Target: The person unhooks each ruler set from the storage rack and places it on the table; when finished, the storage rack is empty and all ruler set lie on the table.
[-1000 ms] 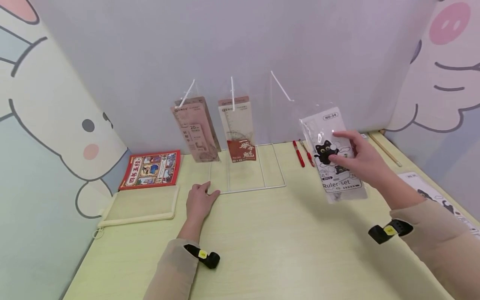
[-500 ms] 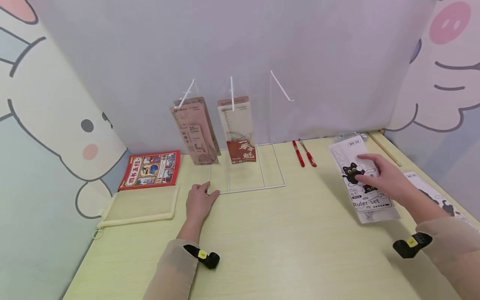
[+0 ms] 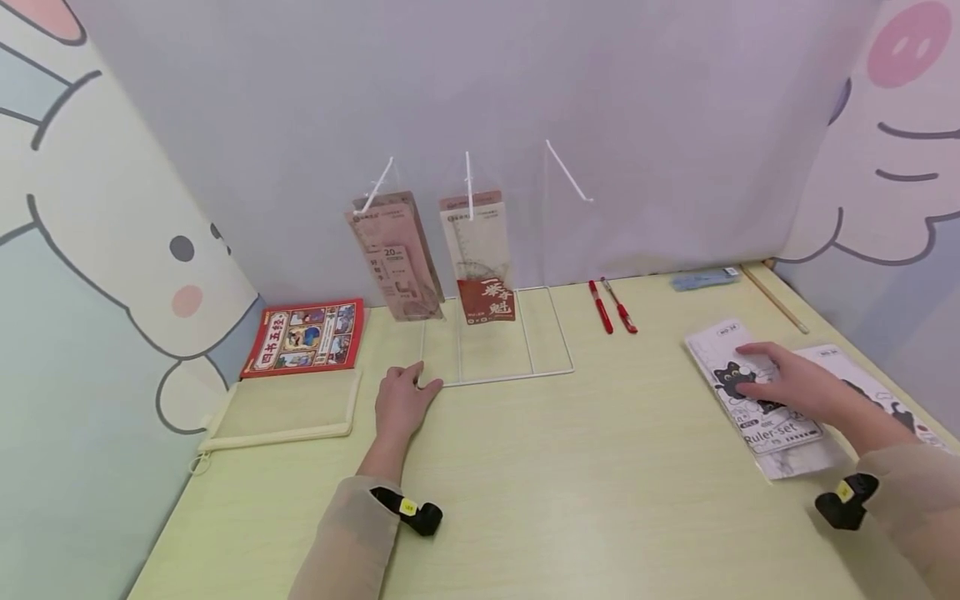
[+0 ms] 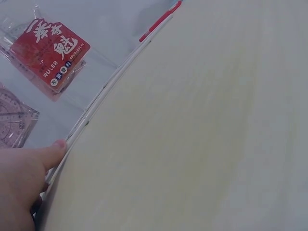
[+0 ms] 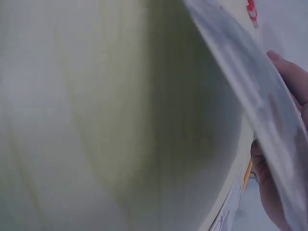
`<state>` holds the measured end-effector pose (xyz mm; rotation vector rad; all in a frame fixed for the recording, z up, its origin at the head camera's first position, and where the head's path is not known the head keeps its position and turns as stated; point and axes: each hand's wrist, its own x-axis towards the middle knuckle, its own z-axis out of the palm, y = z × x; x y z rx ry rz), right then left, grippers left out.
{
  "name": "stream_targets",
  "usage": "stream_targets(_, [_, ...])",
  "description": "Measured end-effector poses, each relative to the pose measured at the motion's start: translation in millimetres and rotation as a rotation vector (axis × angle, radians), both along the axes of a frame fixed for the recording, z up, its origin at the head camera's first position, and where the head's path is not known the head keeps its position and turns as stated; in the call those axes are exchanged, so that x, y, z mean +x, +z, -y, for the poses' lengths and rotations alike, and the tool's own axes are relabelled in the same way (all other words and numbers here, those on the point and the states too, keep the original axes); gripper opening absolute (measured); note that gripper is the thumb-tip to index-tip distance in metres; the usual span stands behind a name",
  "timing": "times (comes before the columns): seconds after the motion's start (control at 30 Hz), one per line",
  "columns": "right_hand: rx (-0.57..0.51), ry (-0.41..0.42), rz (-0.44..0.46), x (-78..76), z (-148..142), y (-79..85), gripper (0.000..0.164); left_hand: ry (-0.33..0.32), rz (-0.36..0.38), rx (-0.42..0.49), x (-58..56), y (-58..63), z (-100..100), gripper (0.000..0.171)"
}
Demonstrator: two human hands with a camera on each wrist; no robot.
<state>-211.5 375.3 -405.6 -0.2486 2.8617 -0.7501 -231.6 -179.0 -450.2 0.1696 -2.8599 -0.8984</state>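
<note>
Ruler packet [image 3: 771,422], legible from head only

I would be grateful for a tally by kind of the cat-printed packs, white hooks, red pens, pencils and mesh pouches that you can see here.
Cat-printed packs: 2 (one in the right hand)
White hooks: 3
Red pens: 2
Pencil: 1
Mesh pouch: 1
Total: 9

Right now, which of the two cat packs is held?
The pack nearer the red pens, gripped by the right hand; the other pack lies on the table.
</note>
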Motion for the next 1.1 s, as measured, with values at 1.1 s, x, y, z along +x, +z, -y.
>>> stream_targets(1.1, [0.217,0.139,-0.082,19.4,-43.9,-11.5,0.058,-0.006,-0.013,-0.012,0.5,-2.1,0.7,0.058])
